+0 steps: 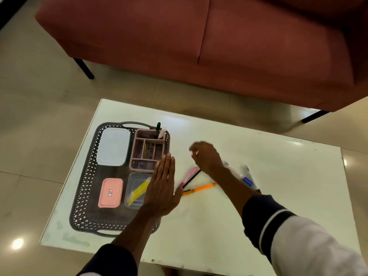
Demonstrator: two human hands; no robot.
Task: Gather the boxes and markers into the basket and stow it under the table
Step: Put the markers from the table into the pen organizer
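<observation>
White bench (258,176) | my right hand (205,156) nearest the markers (191,177), grip loosely curled, empty | left hand (162,188) spread flat | basket (85,176) lies left

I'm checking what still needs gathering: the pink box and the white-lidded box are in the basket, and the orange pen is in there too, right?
Not quite. The head view shows the orange pen lying on the table, outside the basket. The pink box and white-lidded box are indeed in the basket.
</observation>
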